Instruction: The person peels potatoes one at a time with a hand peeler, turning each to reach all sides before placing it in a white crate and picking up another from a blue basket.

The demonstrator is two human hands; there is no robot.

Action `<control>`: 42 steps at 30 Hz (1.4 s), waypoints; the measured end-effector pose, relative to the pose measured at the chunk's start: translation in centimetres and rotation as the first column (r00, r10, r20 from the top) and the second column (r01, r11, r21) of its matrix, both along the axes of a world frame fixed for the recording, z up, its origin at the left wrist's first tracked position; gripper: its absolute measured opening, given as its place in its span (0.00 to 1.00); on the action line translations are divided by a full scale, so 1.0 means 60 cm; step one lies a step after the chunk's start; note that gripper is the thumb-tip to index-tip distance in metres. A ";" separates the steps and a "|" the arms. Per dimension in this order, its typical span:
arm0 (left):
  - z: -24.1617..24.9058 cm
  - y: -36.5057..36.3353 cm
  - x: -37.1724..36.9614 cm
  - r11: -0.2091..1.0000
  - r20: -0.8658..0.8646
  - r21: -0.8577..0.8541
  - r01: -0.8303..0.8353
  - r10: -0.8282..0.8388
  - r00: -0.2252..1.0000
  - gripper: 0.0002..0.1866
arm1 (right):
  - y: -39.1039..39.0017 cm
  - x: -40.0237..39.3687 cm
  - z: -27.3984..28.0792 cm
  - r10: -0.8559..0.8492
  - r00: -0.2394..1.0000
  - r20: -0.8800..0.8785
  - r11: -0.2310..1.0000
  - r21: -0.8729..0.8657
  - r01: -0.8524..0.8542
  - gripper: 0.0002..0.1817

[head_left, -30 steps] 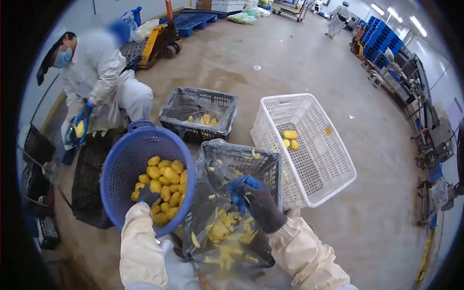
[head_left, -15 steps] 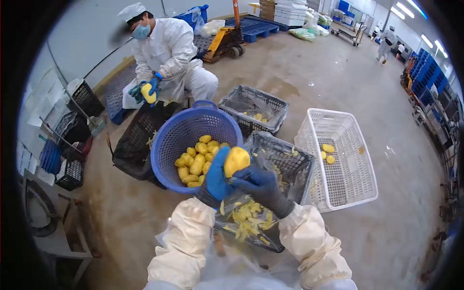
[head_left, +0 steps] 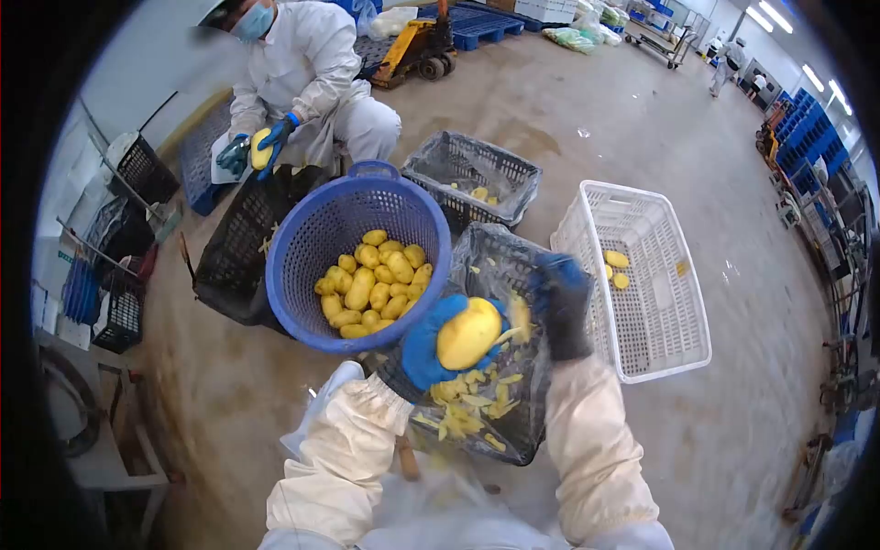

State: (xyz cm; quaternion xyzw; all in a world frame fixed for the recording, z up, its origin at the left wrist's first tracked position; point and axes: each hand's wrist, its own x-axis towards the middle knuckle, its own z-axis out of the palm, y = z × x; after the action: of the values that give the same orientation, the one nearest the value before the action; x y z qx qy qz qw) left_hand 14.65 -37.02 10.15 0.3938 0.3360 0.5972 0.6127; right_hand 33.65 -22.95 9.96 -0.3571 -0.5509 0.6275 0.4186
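Note:
My left hand (head_left: 423, 353), in a blue glove, is closed around a large peeled yellow potato (head_left: 468, 335). To its right, my right hand (head_left: 562, 302) in a dark blue glove is raised, apart from the potato and blurred by motion. Its fingers look curled; what they hold cannot be made out. A strip of peel (head_left: 520, 318) hangs in the air between the hands. Below them, a black crate (head_left: 543, 417) lined with plastic holds yellow peelings (head_left: 463, 408). A blue basket (head_left: 286, 266) of potatoes (head_left: 378, 291) stands just left of it.
A white crate (head_left: 674, 312) with several potato pieces stands at right. Behind is another lined black crate (head_left: 518, 183). A co-worker (head_left: 307, 78) crouches at upper left, holding a potato (head_left: 262, 148) over a black crate (head_left: 229, 252). A yellow pallet jack (head_left: 403, 57) stands farther back.
My right hand has swung away from the potato, up and to the right. The left hand has moved slightly right and lower with the potato. The view has tipped down a little.

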 end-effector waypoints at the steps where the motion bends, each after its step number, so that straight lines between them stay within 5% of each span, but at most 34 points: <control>1: 0.035 0.005 -0.003 0.897 0.618 -0.158 0.413 -0.237 0.750 0.25 | 0.032 0.020 -0.015 -0.182 0.983 0.008 0.983 -0.036 0.182 0.11; 2: 0.045 0.008 -0.009 0.896 0.616 -0.163 0.414 -0.236 0.752 0.25 | 0.014 0.013 0.000 -0.183 0.983 0.005 0.982 -0.040 0.183 0.11; 4: 0.053 0.014 -0.011 0.902 0.628 -0.382 0.202 0.093 0.772 0.24 | -0.059 -0.015 0.063 -0.017 0.990 0.139 0.943 0.332 -0.030 0.07; 5: 0.040 0.021 -0.014 0.938 0.664 -0.315 0.147 0.108 0.740 0.23 | -0.089 -0.035 0.068 0.089 0.995 0.050 0.993 -0.081 -0.085 0.09; 7: 0.035 0.023 -0.014 0.934 0.624 -0.329 0.137 0.106 0.774 0.22 | -0.141 -0.068 0.096 0.272 0.947 0.172 0.947 0.123 -0.295 0.08; 8: -0.020 0.027 -0.013 0.947 0.384 -0.322 -0.010 0.140 0.913 0.22 | -0.113 -0.063 0.069 0.077 0.919 0.387 0.970 0.186 -0.159 0.06; 9: -0.073 0.028 -0.011 0.950 0.117 -0.275 -0.149 0.186 0.975 0.22 | -0.075 -0.041 0.054 0.079 0.918 0.389 0.970 0.181 -0.161 0.06; 11: -0.031 0.016 -0.010 0.948 0.265 -0.314 -0.056 0.144 0.953 0.22 | -0.014 0.001 0.040 -0.165 0.983 -0.080 0.985 -0.072 0.159 0.05; 12: 0.004 0.012 -0.011 0.941 0.405 -0.335 0.046 0.100 0.909 0.22 | -0.033 0.001 0.090 -0.104 0.968 -0.227 0.987 -0.143 0.072 0.05; 13: 0.022 0.012 -0.012 0.929 0.537 -0.338 0.151 0.059 0.841 0.22 | -0.054 -0.009 0.111 -0.104 0.968 -0.230 0.987 -0.141 0.072 0.05; 15: 0.024 0.020 -0.013 0.924 0.618 -0.359 0.128 0.133 0.775 0.22 | -0.110 -0.045 0.121 0.106 0.993 0.044 0.967 -0.238 -0.092 0.05; 16: 0.022 0.022 -0.012 0.944 0.633 -0.308 0.120 0.109 0.767 0.22 | -0.132 -0.060 0.080 0.207 0.961 0.184 0.952 0.190 -0.242 0.08; 17: 0.019 0.022 -0.012 0.959 0.645 -0.261 0.112 0.087 0.759 0.23 | -0.156 -0.070 0.078 0.254 0.933 0.256 0.910 0.263 -0.320 0.09; 19: 0.010 0.013 -0.009 0.943 0.632 -0.297 0.148 0.078 0.771 0.23 | -0.118 -0.059 0.058 0.115 0.973 0.199 0.981 0.131 -0.143 0.09; 21: 0.000 0.008 -0.004 0.914 0.615 -0.350 0.206 0.058 0.786 0.24 | -0.048 -0.022 0.067 -0.218 0.975 0.037 0.974 -0.053 0.220 0.09; 25: 0.004 0.033 -0.012 0.927 0.848 -0.270 0.260 0.102 0.519 0.25 | -0.088 -0.025 0.075 0.050 0.999 -0.013 0.999 0.021 -0.049 0.08; 26: 0.018 0.030 -0.010 0.934 0.812 -0.281 0.219 0.110 0.573 0.24 | -0.130 -0.048 0.094 0.196 0.980 0.018 0.978 0.067 -0.197 0.08; 29: -0.026 0.030 -0.011 0.939 0.680 -0.302 0.164 0.092 0.728 0.23 | -0.122 -0.052 0.068 0.156 0.978 0.140 0.976 0.133 -0.174 0.09; 30: -0.062 0.025 -0.014 0.900 0.665 -0.422 0.106 0.228 0.711 0.22 | -0.081 -0.034 0.053 0.005 1.000 -0.031 0.987 0.161 0.000 0.08; 31: -0.025 0.016 -0.016 0.882 0.701 -0.342 0.323 0.010 0.713 0.22 | -0.049 -0.009 0.041 0.011 1.000 -0.027 0.987 0.160 -0.007 0.08; 33: -0.008 0.019 -0.006 0.912 0.735 -0.271 0.309 -0.012 0.678 0.23 | -0.005 0.025 0.035 -0.196 0.969 -0.148 0.964 -0.211 0.163 0.08; 35: 0.021 0.031 -0.004 0.916 0.747 -0.317 0.244 0.083 0.659 0.23 | -0.081 -0.026 0.055 -0.122 0.950 -0.286 0.991 -0.083 0.103 0.08; 37: 0.023 0.033 -0.005 0.912 0.754 -0.372 0.170 0.191 0.628 0.24 | -0.151 -0.060 0.091 0.239 0.949 0.206 0.944 0.180 -0.277 0.07; 39: -0.002 0.034 -0.009 0.924 0.705 -0.305 0.230 0.057 0.707 0.25 | -0.116 -0.054 0.077 0.113 0.990 0.086 0.990 0.079 -0.120 0.07; 41: -0.029 0.024 -0.012 0.907 0.713 -0.363 0.214 0.122 0.691 0.27 | -0.064 -0.024 0.065 -0.016 1.000 -0.008 0.999 -0.033 0.016 0.07; 42: -0.021 0.023 -0.009 0.914 0.728 -0.269 0.305 -0.015 0.685 0.27 | -0.036 -0.001 0.063 -0.119 0.990 -0.074 0.991 -0.075 0.113 0.08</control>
State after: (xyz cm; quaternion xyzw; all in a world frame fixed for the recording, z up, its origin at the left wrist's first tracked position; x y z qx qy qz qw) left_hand 14.14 -35.66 8.92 0.0378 0.1422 0.5712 0.8075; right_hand 33.57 -25.08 13.72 -0.3782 -0.4899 0.6346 0.4629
